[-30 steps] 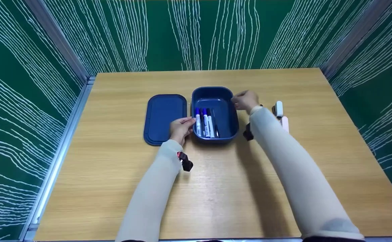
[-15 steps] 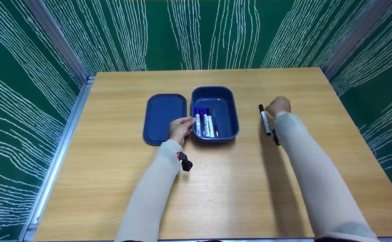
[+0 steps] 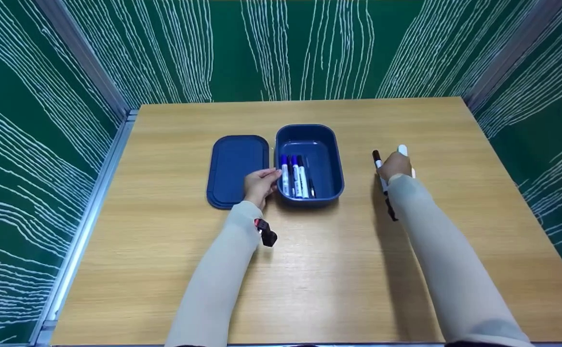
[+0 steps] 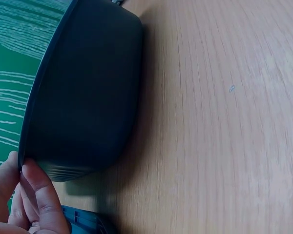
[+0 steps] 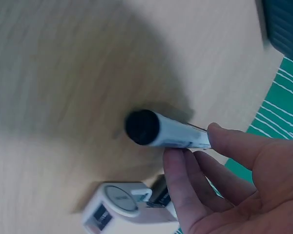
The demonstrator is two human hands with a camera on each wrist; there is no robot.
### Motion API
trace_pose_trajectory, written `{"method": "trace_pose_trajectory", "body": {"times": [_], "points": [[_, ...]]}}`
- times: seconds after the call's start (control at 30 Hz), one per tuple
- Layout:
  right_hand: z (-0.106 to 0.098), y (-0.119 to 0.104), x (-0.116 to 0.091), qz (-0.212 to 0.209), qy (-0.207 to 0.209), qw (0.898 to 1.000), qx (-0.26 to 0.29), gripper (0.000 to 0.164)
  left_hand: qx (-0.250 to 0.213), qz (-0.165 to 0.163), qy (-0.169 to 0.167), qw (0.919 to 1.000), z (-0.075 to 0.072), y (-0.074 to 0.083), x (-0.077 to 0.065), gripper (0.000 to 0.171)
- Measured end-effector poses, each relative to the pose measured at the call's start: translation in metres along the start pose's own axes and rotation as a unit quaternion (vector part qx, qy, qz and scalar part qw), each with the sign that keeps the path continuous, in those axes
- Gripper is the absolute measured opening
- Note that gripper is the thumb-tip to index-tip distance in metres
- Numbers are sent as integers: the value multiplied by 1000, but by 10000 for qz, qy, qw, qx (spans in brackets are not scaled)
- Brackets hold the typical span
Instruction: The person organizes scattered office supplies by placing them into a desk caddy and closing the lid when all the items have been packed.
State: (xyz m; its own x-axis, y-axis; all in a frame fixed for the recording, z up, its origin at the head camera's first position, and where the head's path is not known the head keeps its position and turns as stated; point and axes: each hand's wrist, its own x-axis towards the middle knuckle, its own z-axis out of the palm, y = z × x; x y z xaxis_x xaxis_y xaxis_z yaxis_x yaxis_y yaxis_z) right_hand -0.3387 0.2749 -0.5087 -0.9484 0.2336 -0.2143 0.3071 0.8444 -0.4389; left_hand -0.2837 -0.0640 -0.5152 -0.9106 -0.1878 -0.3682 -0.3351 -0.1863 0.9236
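Observation:
My left hand (image 3: 260, 185) pinches the near-left rim of a dark blue plastic box (image 3: 330, 173), thumb inside and fingers outside. In the left wrist view its wall (image 4: 83, 92) fills much of the picture. Inside the box lie several capped pens and markers (image 3: 295, 178), with blue and black ends. To the right of the box, my right hand (image 3: 395, 165) pinches a white whiteboard marker (image 5: 178, 135) with black ends between thumb and fingertips, close over the table. A white object with a round grey disc (image 5: 122, 207) lies beside it, partly hidden by the hand in the head view.
A flat dark blue lid (image 3: 233, 161) lies left of the box, partly under my left hand. All this is on a wooden table (image 3: 310, 279), with green, white-streaked panels (image 3: 225, 53) around its back and sides.
My right hand has moved from the box's right rim over to the marker on the right, and now pinches it. My left hand and the box have stayed put.

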Motion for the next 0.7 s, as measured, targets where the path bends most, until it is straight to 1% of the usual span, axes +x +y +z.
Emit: {"method": "trace_pose_trajectory", "body": {"times": [0.1,0.17,0.33,0.47,0.7], "points": [[5,3,1,110,31,9998,160,25,8,-16,-8,10000,0,0,0,28],[6,4,1,110,36,9997,226,29,28,-23,-3,10000,0,0,0,28],[8,5,2,168,93,9990,406,28,24,-35,-24,10000,0,1,0,28],[10,4,2,302,22,9980,548,29,-39,-49,-44,10000,0,1,0,30],[10,2,-2,383,-55,9976,582,31,-93,-28,-35,9999,-1,0,-1,30]]}}
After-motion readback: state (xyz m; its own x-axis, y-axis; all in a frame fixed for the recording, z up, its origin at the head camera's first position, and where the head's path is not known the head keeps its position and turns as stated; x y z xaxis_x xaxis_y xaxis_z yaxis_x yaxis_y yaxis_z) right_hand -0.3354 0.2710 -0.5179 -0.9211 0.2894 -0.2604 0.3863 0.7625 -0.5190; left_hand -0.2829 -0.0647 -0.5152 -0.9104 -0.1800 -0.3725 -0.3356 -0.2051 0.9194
